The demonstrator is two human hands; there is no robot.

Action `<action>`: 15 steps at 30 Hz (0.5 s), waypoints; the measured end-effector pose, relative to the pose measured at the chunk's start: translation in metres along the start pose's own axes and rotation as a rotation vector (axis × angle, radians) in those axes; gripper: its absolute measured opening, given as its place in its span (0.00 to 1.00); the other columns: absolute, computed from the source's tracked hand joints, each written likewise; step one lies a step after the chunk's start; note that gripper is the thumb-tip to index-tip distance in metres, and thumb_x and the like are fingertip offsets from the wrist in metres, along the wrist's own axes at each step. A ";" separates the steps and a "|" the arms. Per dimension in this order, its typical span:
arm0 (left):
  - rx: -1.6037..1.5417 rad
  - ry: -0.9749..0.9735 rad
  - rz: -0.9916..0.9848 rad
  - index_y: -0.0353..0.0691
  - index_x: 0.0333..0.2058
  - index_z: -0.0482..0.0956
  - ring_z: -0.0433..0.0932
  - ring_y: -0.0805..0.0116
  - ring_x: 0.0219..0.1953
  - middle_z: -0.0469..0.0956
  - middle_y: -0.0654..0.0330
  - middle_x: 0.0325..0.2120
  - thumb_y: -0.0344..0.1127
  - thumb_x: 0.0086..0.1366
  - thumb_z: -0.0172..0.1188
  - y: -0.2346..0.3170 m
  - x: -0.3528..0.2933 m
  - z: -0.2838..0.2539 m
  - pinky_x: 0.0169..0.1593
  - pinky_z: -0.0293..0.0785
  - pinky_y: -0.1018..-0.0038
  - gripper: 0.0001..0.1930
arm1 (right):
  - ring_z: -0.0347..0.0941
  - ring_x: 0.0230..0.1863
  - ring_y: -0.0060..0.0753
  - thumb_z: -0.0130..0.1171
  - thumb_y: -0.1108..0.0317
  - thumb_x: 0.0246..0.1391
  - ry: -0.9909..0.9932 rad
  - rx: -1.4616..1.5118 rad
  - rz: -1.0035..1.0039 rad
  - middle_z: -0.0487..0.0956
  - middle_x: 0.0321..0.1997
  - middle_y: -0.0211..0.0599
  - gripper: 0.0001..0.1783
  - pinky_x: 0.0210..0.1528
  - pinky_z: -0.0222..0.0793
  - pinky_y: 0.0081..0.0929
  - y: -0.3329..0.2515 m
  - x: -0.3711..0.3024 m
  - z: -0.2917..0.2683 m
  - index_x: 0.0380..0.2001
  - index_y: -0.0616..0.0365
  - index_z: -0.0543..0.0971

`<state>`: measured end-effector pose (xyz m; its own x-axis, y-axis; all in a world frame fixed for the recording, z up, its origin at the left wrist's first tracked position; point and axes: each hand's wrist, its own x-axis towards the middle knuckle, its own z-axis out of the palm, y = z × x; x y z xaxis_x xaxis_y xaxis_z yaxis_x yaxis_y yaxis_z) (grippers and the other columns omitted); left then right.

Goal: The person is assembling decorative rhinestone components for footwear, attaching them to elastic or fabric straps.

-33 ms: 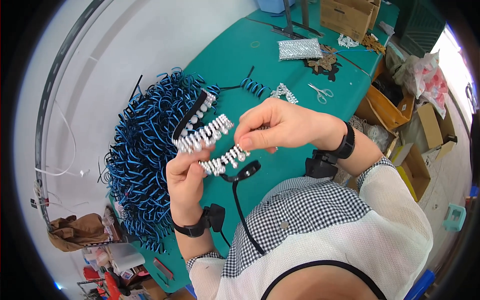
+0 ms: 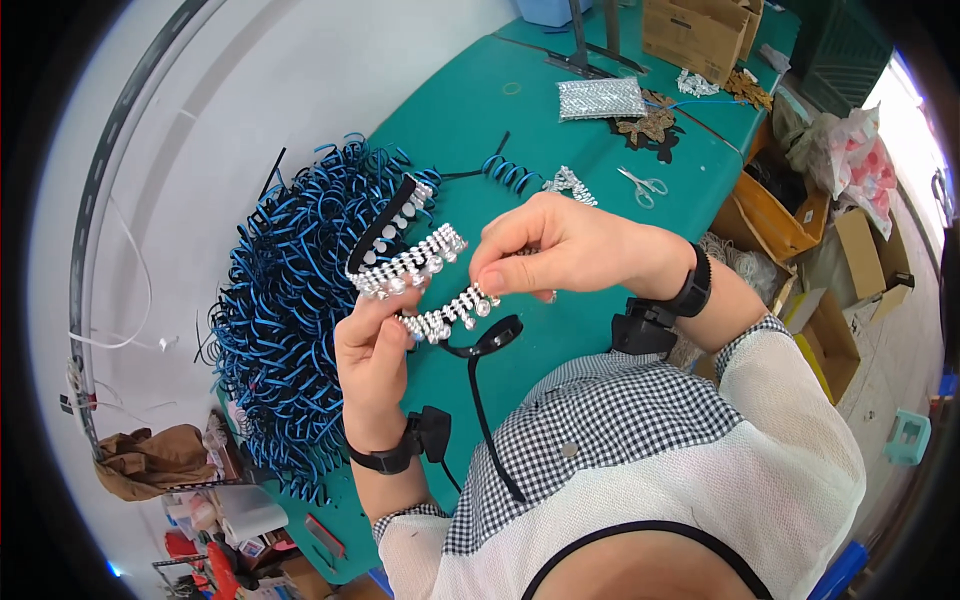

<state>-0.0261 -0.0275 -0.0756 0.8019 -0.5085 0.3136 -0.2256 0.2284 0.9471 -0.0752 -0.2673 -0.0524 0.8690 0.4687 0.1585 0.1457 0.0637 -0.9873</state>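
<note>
A silvery rhinestone trim [image 2: 410,268] with a black backing and dangling round stones is looped in front of me. My left hand [image 2: 372,345] is closed around its lower bend, thumb and fingers pinching it. With thumb and forefinger, my right hand [image 2: 540,245] grips the trim's lower strand near the stones; its other fingertips are partly hidden. The trim's far end rests near the edge of a heap of blue-and-black coiled ribbons [image 2: 290,330]. A black strap [image 2: 482,400] hangs below the trim, in front of my checked clothing; where its upper end attaches is unclear.
On the green table [image 2: 450,110] lie scissors [image 2: 641,186], another piece of silvery trim [image 2: 572,185], a packet of clear stones [image 2: 600,98] and gold-and-black appliqués [image 2: 650,125]. A cardboard box [image 2: 695,38] stands at the back. Open boxes [image 2: 835,345] sit on the floor to the right.
The trim has shifted very slightly and looks sharper, with its black backing showing between the stones. The black strap's lower end has swung a little left. Both hands keep their grip.
</note>
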 end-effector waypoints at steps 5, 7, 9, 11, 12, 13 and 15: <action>0.188 0.029 0.149 0.30 0.39 0.77 0.70 0.76 0.38 0.71 0.55 0.44 0.36 0.56 0.61 0.003 -0.003 0.009 0.36 0.62 0.85 0.16 | 0.65 0.21 0.15 0.57 0.65 0.52 0.085 -0.097 0.051 0.73 0.24 0.27 0.11 0.21 0.61 0.15 0.003 0.006 0.006 0.31 0.63 0.79; 0.294 0.019 0.118 0.31 0.38 0.78 0.70 0.77 0.36 0.72 0.56 0.42 0.34 0.55 0.61 0.007 -0.005 0.011 0.34 0.62 0.85 0.14 | 0.66 0.23 0.16 0.58 0.64 0.51 0.088 -0.170 0.014 0.73 0.23 0.28 0.11 0.23 0.62 0.16 0.003 0.008 0.006 0.30 0.63 0.79; 0.359 0.009 0.163 0.32 0.32 0.79 0.68 0.79 0.27 0.75 0.60 0.33 0.30 0.55 0.61 0.005 -0.003 0.020 0.29 0.61 0.84 0.08 | 0.66 0.24 0.17 0.58 0.64 0.51 0.088 -0.226 -0.014 0.73 0.24 0.29 0.11 0.24 0.62 0.17 0.004 0.010 0.008 0.30 0.63 0.79; 0.270 0.030 0.053 0.32 0.32 0.79 0.67 0.80 0.26 0.76 0.61 0.30 0.30 0.56 0.60 0.004 -0.005 0.017 0.29 0.61 0.83 0.07 | 0.67 0.25 0.18 0.58 0.64 0.51 0.093 -0.281 -0.043 0.73 0.24 0.30 0.11 0.25 0.62 0.18 0.004 0.011 0.011 0.30 0.62 0.79; 0.186 0.050 -0.054 0.32 0.31 0.79 0.66 0.81 0.25 0.76 0.61 0.28 0.31 0.57 0.60 0.003 -0.006 0.016 0.29 0.60 0.83 0.07 | 0.67 0.25 0.19 0.58 0.64 0.50 0.106 -0.297 -0.026 0.73 0.24 0.30 0.11 0.26 0.63 0.18 0.002 0.011 0.012 0.30 0.62 0.79; 0.133 0.072 -0.082 0.31 0.30 0.79 0.66 0.80 0.25 0.76 0.62 0.27 0.32 0.57 0.60 0.000 -0.007 0.016 0.30 0.61 0.83 0.08 | 0.68 0.26 0.19 0.58 0.65 0.50 0.120 -0.312 -0.008 0.73 0.24 0.31 0.11 0.26 0.63 0.19 0.001 0.012 0.013 0.30 0.62 0.79; 0.025 0.079 -0.124 0.31 0.29 0.79 0.66 0.80 0.26 0.76 0.62 0.27 0.33 0.57 0.60 -0.004 -0.009 0.016 0.30 0.61 0.83 0.09 | 0.68 0.26 0.20 0.59 0.65 0.50 0.120 -0.314 0.009 0.73 0.24 0.31 0.10 0.26 0.63 0.19 0.001 0.013 0.013 0.30 0.62 0.79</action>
<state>-0.0414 -0.0371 -0.0809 0.8653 -0.4642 0.1892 -0.1355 0.1467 0.9799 -0.0703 -0.2499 -0.0516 0.9177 0.3597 0.1689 0.2605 -0.2235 -0.9393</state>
